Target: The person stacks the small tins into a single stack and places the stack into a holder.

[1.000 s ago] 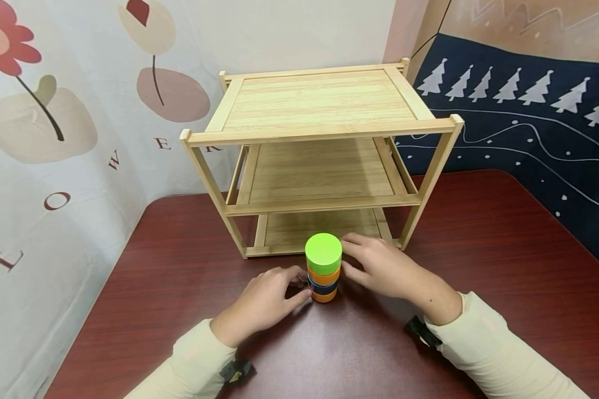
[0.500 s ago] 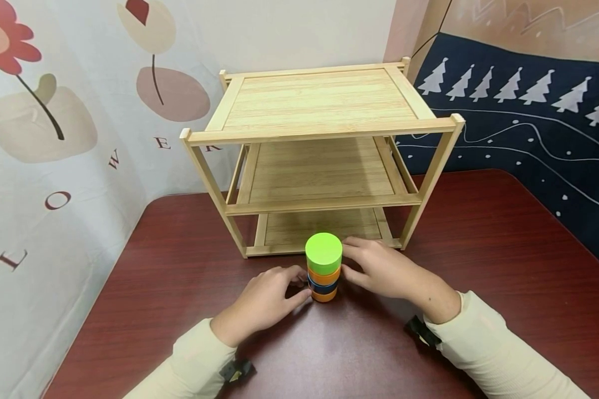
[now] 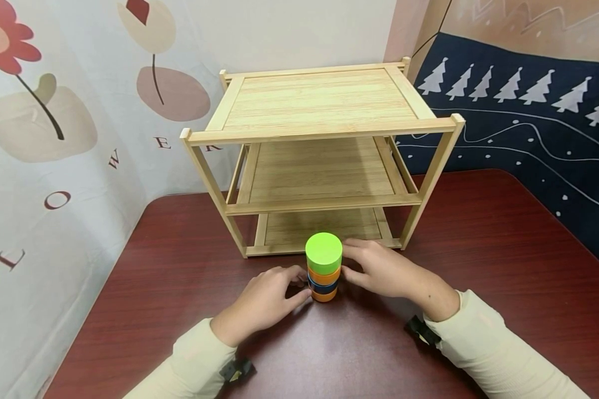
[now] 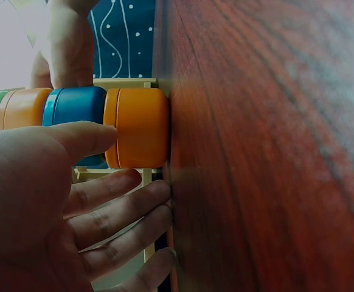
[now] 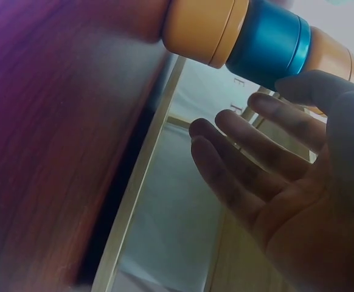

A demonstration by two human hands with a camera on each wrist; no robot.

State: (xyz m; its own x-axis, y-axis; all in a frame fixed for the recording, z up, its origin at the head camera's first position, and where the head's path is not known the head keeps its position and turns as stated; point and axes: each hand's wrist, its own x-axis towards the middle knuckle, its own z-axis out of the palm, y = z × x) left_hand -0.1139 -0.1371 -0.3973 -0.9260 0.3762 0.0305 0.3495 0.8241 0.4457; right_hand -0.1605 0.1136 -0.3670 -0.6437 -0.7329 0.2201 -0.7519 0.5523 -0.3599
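A stack of round containers stands upright on the table in front of the rack: green (image 3: 324, 249) on top, then orange (image 3: 324, 279), dark blue (image 3: 323, 288), and orange (image 4: 142, 128) at the bottom. My left hand (image 3: 264, 302) is at the stack's left side, thumb at the bottom orange container and relaxed fingers spread behind; thumb contact cannot be told. At the right side is my right hand (image 3: 389, 270), its thumb beside the blue container (image 5: 271, 45) in the right wrist view. Its fingers (image 5: 244, 170) are spread and loosely bent, not wrapped round the stack.
A three-tier wooden rack (image 3: 314, 136) stands right behind the stack, its lowest rail close to my right fingers. The dark red table (image 3: 179, 249) reaches to a pale flowered cloth (image 3: 105, 111) on the left and a navy tree-patterned cloth (image 3: 509, 127) on the right.
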